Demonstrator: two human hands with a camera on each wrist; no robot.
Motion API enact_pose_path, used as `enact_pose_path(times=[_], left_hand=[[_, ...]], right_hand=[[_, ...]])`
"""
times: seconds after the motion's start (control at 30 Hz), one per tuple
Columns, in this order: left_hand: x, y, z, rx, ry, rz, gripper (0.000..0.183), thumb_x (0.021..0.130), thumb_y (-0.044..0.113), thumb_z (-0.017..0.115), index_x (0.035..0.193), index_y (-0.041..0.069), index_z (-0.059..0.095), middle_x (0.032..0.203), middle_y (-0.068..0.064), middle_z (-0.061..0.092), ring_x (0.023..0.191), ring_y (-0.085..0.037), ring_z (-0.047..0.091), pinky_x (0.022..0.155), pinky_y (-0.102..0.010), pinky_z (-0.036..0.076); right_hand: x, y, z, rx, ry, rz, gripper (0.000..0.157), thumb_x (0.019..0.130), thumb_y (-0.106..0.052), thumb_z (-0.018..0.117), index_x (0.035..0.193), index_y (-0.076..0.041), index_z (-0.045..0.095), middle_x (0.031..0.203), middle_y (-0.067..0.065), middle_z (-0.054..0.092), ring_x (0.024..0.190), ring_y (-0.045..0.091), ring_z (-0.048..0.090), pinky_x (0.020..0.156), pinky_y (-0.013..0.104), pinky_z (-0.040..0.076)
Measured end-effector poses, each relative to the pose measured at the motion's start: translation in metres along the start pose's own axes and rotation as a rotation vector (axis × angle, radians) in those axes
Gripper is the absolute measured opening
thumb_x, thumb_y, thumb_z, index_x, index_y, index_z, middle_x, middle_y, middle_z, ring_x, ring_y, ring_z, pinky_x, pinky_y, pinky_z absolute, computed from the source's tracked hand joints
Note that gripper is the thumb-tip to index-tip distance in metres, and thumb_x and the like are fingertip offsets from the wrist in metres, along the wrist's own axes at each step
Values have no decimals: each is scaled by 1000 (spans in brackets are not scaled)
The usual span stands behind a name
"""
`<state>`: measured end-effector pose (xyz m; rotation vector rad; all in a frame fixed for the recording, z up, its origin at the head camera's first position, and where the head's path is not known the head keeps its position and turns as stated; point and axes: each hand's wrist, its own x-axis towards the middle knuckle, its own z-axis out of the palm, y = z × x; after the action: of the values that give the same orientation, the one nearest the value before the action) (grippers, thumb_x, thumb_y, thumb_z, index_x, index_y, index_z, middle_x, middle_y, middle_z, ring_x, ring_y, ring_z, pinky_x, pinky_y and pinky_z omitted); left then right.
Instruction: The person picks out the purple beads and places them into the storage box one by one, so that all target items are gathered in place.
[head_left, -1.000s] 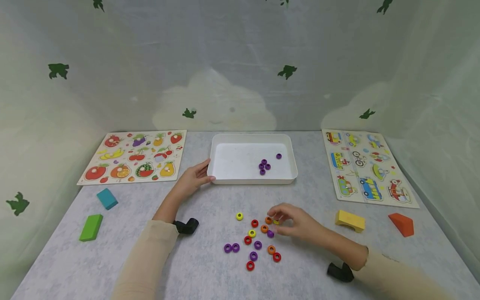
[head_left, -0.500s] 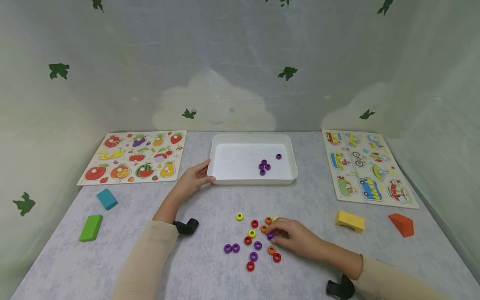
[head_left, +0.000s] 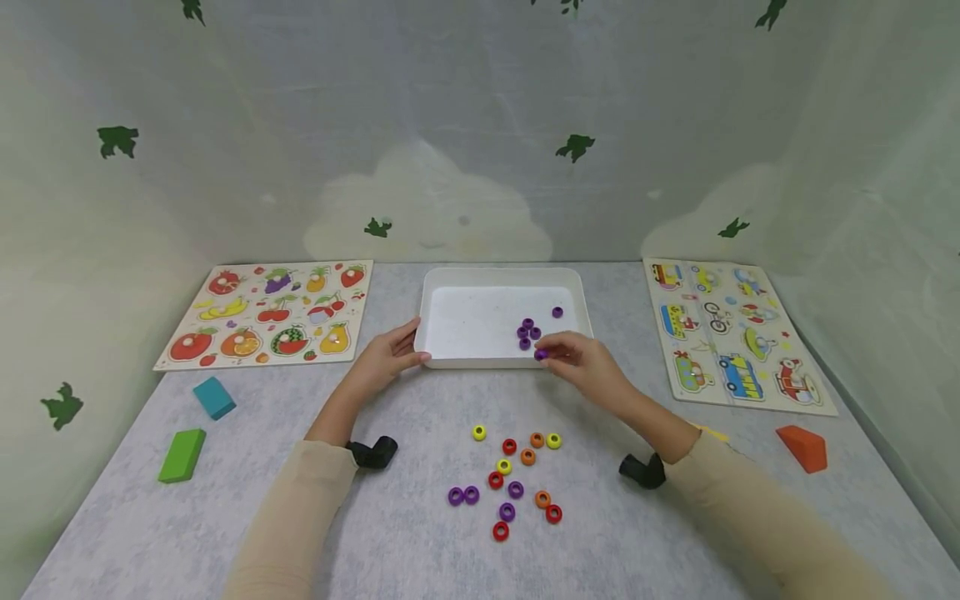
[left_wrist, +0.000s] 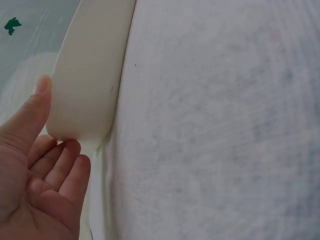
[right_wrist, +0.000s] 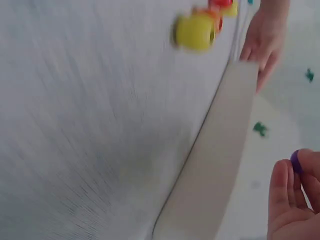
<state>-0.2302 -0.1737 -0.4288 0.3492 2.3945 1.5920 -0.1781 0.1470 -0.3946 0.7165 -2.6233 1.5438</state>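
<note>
A white tray [head_left: 480, 363] holds several purple beads [head_left: 525, 332] in its right half. At the tray's front left corner, my left hand [head_left: 387, 360] grips the wall, thumb on the front and fingers round the side. The left wrist view shows this hand [left_wrist: 47, 175] against the tray's outer wall [left_wrist: 92, 75]. My right hand [head_left: 588, 367] pinches a purple bead [head_left: 541, 355] between thumb and fingertips, over the tray's front rim. The held bead [right_wrist: 296, 161] also shows in the right wrist view. Loose red, orange, yellow and purple beads [head_left: 515, 490] lie scattered in front of the tray.
A fruit puzzle board [head_left: 273, 315] lies at the left and a vehicle puzzle board [head_left: 731, 333] at the right. Nearer are a teal block [head_left: 214, 397], a green block [head_left: 182, 456] and an orange-red block [head_left: 802, 449]. My right sleeve mostly covers a yellow block [head_left: 714, 433].
My right hand has taken a purple bead from the scattered group and carried it away from me to the tray's front rim. My left hand has stayed at the tray corner.
</note>
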Motion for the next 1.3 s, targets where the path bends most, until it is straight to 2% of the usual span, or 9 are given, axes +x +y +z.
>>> enact_pose_path(times=[0.13, 0.27, 0.43, 0.57, 0.8, 0.97, 1.13, 1.2, 1.3], left_hand=[[0, 0, -1, 2, 3, 14, 75, 69, 25, 64, 131, 11, 24, 132, -4, 25, 115, -11, 30, 88, -19, 33], [1, 0, 0, -1, -2, 28, 74, 70, 24, 64, 131, 10, 24, 133, -5, 24, 116, -12, 30, 88, -19, 33], [1, -1, 1, -16, -3, 28, 74, 70, 24, 64, 131, 12, 25, 133, -3, 24, 116, -11, 29, 87, -16, 33], [1, -2, 1, -29, -4, 31, 74, 69, 24, 65, 131, 12, 25, 133, -4, 24, 116, -12, 29, 86, -15, 34], [1, -3, 1, -20, 1, 22, 75, 69, 25, 65, 131, 13, 25, 133, -3, 24, 116, -12, 30, 87, -17, 33], [0, -2, 0, -13, -6, -1, 76, 68, 26, 65, 131, 14, 24, 133, -3, 24, 116, -13, 29, 89, -21, 33], [0, -1, 0, -25, -11, -9, 76, 69, 24, 65, 131, 12, 24, 133, -3, 24, 117, -14, 28, 90, -22, 32], [1, -1, 0, -18, -11, -8, 76, 69, 25, 65, 131, 12, 24, 133, -4, 24, 117, -14, 29, 90, -23, 32], [0, -1, -1, -3, -10, -9, 76, 69, 27, 65, 131, 14, 23, 133, -3, 24, 117, -12, 29, 90, -22, 32]], right_hand=[[30, 15, -3, -58, 28, 77, 21, 78, -13, 58, 98, -7, 57, 91, 1, 57, 80, 12, 53, 71, 23, 47], [51, 31, -3, -141, -28, 194, 19, 77, -11, 58, 96, -8, 57, 90, 3, 57, 82, 15, 52, 71, 27, 46], [65, 43, -2, -211, -111, 314, 17, 75, -8, 60, 92, -7, 59, 85, 5, 55, 82, 19, 51, 69, 28, 45], [69, 48, -1, -231, -144, 341, 15, 74, -8, 61, 89, -7, 59, 84, 5, 55, 79, 17, 51, 63, 26, 45], [70, 47, -1, -239, -153, 313, 17, 74, -7, 60, 91, -5, 58, 87, 6, 55, 82, 19, 51, 65, 27, 45], [59, 32, -5, -176, -119, 257, 25, 76, -12, 59, 101, -6, 55, 98, 8, 53, 87, 19, 49, 73, 31, 44], [30, 5, -2, -95, -118, 70, 29, 75, -16, 61, 102, -6, 54, 99, 7, 53, 87, 21, 50, 76, 32, 44], [13, -8, 3, -65, -154, -6, 29, 74, -18, 62, 100, -7, 54, 97, 5, 53, 86, 23, 50, 75, 31, 45], [-12, -31, 11, -4, -240, -59, 28, 74, -13, 62, 100, -6, 54, 96, 4, 53, 85, 26, 50, 74, 34, 45]])
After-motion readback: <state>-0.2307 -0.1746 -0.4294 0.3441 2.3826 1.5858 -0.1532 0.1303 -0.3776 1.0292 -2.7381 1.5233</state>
